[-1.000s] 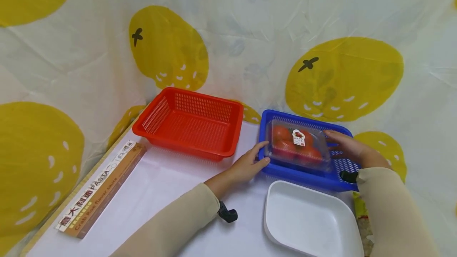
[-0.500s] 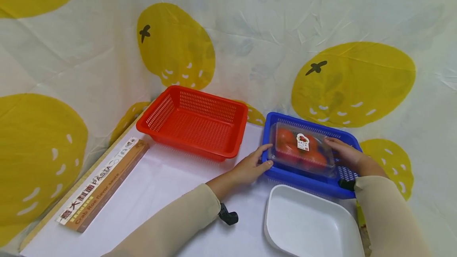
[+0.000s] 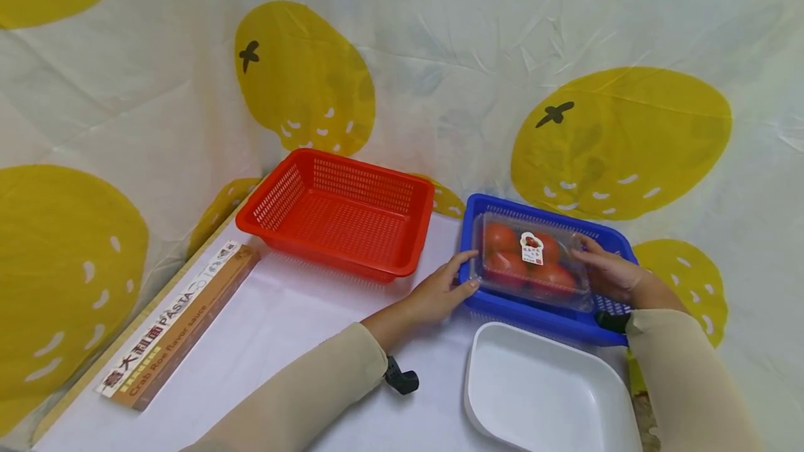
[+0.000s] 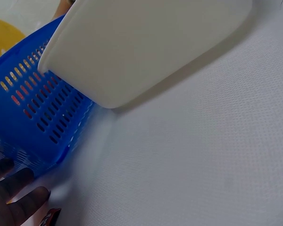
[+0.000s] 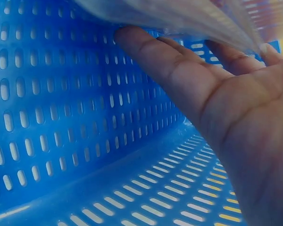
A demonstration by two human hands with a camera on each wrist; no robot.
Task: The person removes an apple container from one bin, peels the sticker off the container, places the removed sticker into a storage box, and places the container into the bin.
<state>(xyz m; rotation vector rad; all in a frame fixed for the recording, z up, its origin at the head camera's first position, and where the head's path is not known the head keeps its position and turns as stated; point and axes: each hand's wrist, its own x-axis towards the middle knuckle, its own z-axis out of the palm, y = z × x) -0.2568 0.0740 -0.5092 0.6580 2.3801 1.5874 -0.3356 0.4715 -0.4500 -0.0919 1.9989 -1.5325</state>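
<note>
A clear plastic pack of tomatoes [image 3: 530, 260] with a white label lies in the blue basket [image 3: 546, 326], tilted against its sides. My right hand [image 3: 612, 274] grips the right end of the pack, inside the basket. In the right wrist view, fingers [image 5: 179, 70] of that hand reach under the pack's clear edge. My left hand [image 3: 440, 291] is at the basket's left side, thumb near the rim and a finger by the pack's left edge. The left wrist view shows several of its fingers [image 4: 28, 205] spread beside the blue basket wall.
A red basket [image 3: 339, 229] stands at the back left. Left of it lies a long pasta box [image 3: 179, 326]. In front of the blue basket is a white tub [image 3: 546, 389]. A yellow-green packet [image 3: 641, 382] is partly hidden under the right forearm. A patterned curtain hangs behind.
My right hand has moved in against the right end of the tomato pack and now grips it. The left hand stays by the basket's left rim. The head view has shifted slightly.
</note>
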